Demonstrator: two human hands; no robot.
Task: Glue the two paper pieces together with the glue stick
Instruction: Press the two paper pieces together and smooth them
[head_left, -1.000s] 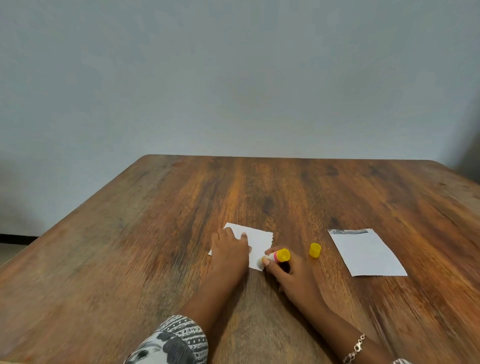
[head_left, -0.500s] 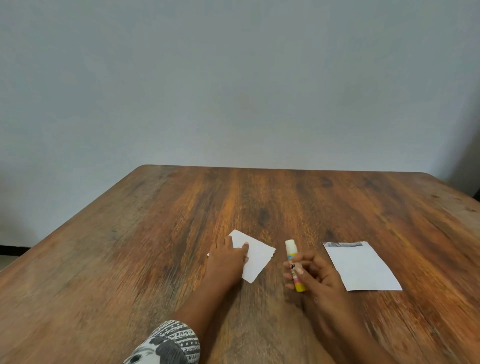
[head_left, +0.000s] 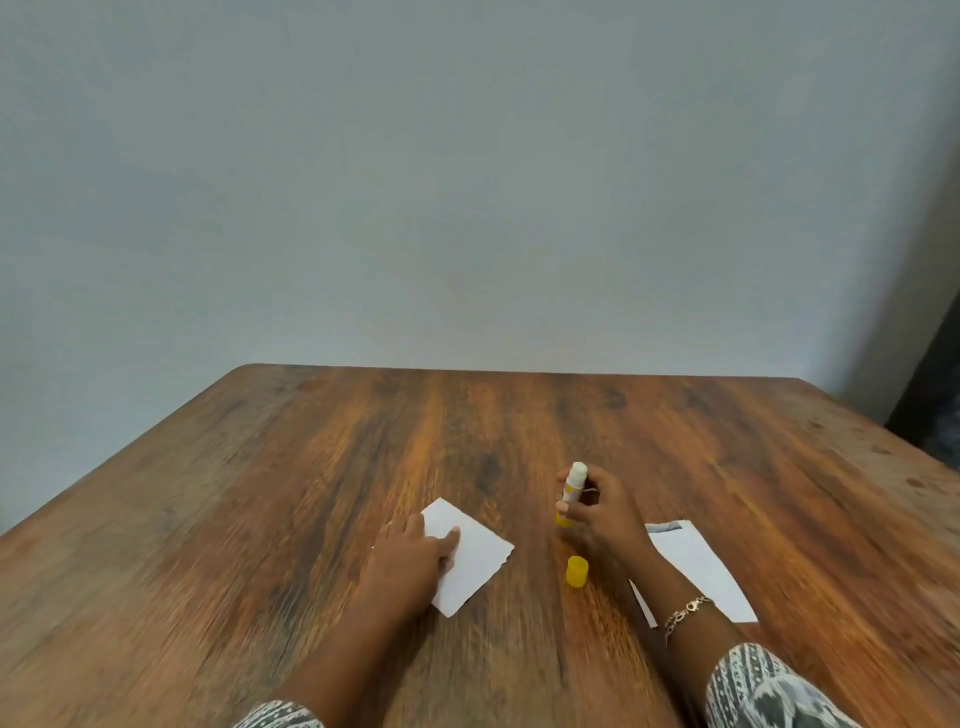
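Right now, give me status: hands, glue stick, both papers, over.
Left hand flat on small white paper piece. Right hand grips uncapped yellow-and-white glue stick, upright. Yellow cap on wooden table. Larger white paper sheet apart, right.

Soft, even indoor light, with motion smear low in the frame.

Diffuse light falls across the pale wall and wooden table without glare; shadows are faint, a thin one beneath the right hand and forearm. The wood grain streaks and blurs toward the bottom corners. The wide lens splays the table's edges outward, and a dark strip closes the right margin.
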